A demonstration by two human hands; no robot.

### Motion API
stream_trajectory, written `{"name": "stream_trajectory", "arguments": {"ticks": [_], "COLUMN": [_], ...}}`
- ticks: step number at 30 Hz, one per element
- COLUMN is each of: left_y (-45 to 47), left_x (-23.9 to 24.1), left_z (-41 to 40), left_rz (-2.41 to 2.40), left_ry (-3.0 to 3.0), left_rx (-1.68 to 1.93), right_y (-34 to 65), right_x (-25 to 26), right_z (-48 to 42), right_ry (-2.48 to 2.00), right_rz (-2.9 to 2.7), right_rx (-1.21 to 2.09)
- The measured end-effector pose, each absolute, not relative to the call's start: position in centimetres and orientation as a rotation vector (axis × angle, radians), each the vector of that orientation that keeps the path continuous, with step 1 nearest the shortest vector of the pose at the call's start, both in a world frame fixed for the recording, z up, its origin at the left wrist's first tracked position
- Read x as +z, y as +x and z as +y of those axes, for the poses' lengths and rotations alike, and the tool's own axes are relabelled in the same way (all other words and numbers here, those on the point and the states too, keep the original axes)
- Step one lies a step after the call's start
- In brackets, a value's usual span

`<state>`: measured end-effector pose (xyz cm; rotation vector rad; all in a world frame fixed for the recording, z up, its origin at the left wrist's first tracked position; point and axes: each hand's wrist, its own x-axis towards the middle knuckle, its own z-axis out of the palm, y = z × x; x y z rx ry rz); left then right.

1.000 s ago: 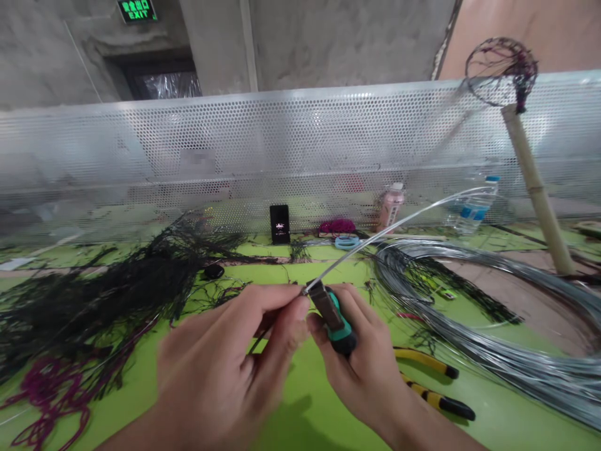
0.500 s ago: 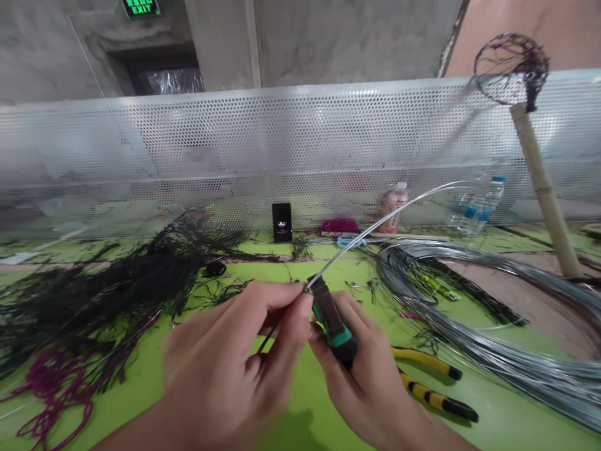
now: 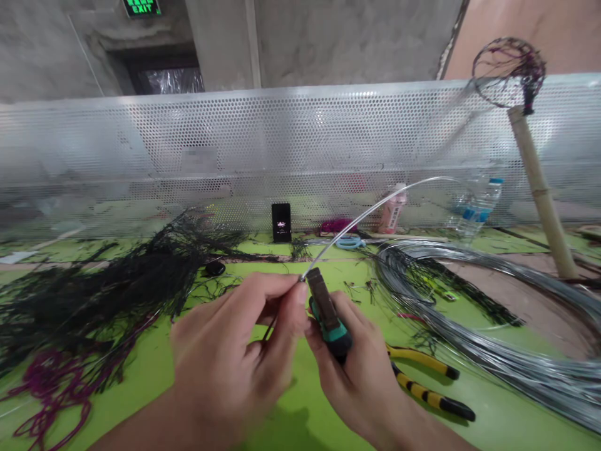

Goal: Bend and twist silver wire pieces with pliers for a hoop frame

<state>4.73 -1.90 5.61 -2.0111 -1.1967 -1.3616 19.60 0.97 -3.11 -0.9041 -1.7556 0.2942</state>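
My left hand (image 3: 235,351) is closed, thumb and forefinger pinching the end of a thin silvery wire (image 3: 350,229). From the pinch the wire rises in a curve to the right, looking doubled for part of its length. A dark strand shows below, between the fingers of that hand. Wrapped in my right hand (image 3: 369,363) is a pair of pliers (image 3: 325,302) with a dark head and teal-and-black grip. Their head points up beside the left fingertips, close to the wire; whether the jaws touch it I cannot tell.
On the green table (image 3: 300,419) lie yellow-and-black-handled pliers (image 3: 432,396), a large wire coil (image 3: 469,332), black mesh strands (image 3: 117,282) and magenta cord (image 3: 51,382). Behind stand a phone (image 3: 282,222), bottles (image 3: 393,210), blue-handled scissors (image 3: 350,242) and a perforated metal panel (image 3: 300,138).
Both hands have shifted slightly left, and the pliers' head has come a little away from the wire at the left fingertips. The wire is still pinched.
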Motion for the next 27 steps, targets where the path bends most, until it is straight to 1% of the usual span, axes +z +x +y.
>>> {"name": "stream_trajectory", "arguments": {"ticks": [16,27], "left_y": [4.92,5.08], "left_x": [5.23,5.11], "left_z": [-1.8,-1.32], "left_rz": [-1.193,-1.149], "left_ry": [-2.024,-1.994], "left_rx": [-1.38,-1.358], "right_y": [19.55,20.09], "right_x": [-3.02,-3.03], "right_z": [1.35,1.86], "right_ry": [-0.894,-0.979], "right_rz": [-1.738,-1.793], "right_rx": [0.289,0.177]}}
